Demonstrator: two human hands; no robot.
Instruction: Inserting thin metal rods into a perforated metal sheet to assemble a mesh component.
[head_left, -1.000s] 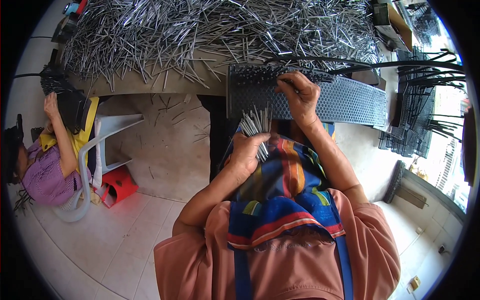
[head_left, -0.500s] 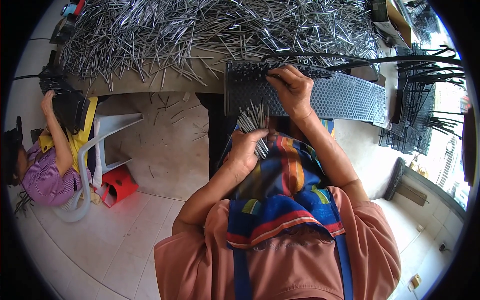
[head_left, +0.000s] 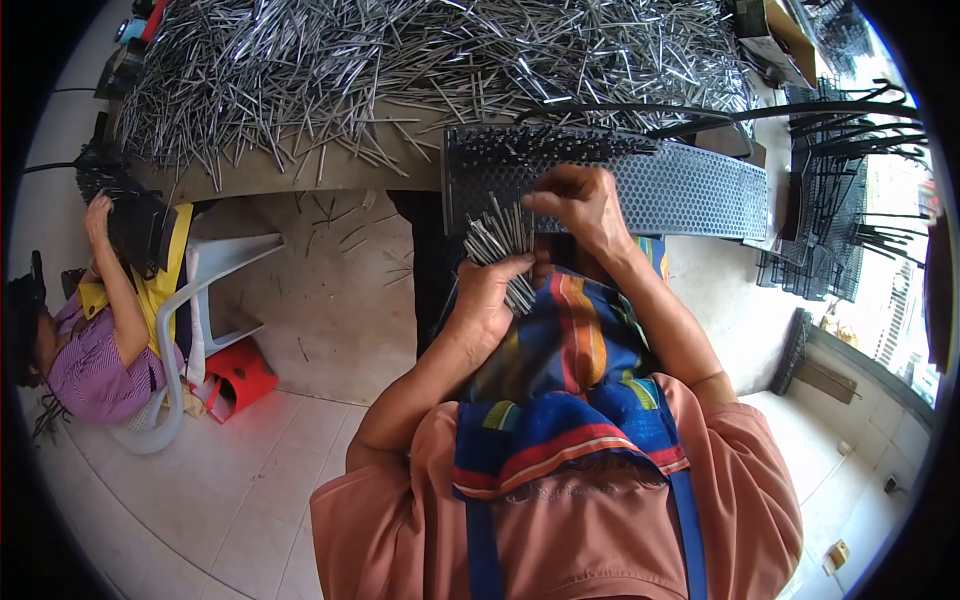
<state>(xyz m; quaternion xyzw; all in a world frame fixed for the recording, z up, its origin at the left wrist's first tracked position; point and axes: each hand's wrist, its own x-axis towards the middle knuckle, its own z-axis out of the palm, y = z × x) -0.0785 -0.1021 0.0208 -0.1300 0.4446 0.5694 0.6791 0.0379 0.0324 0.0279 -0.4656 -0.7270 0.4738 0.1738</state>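
Note:
A bundle of thin grey rods (head_left: pixel 490 240) stands slanted in my left hand (head_left: pixel 487 300), which is closed around it with the thumb across the front. My right hand (head_left: pixel 588 210) is bent over the upper ends of the bundle, thumb and index finger pinched together at the rod tips. Whether a rod is between those fingertips is too small to make out. Just beyond my hands lies a long dark panel full of round holes (head_left: pixel 690 190). Dark rod ends (head_left: pixel 520 145) stick up in rows from the far left part of the panel.
A big heap of loose rods (head_left: pixel 430 60) covers the table (head_left: pixel 300 175). A cardboard box (head_left: pixel 775 45) and black racks with hooks (head_left: pixel 830 190) are at the right. Another person (head_left: pixel 110 350) works on the left beside a grey chair (head_left: pixel 175 330) and red container (head_left: pixel 240 378).
My right hand has come back from the panel's rod rows toward me and left, to the tips of the bundle. My left hand keeps its hold and has barely shifted.

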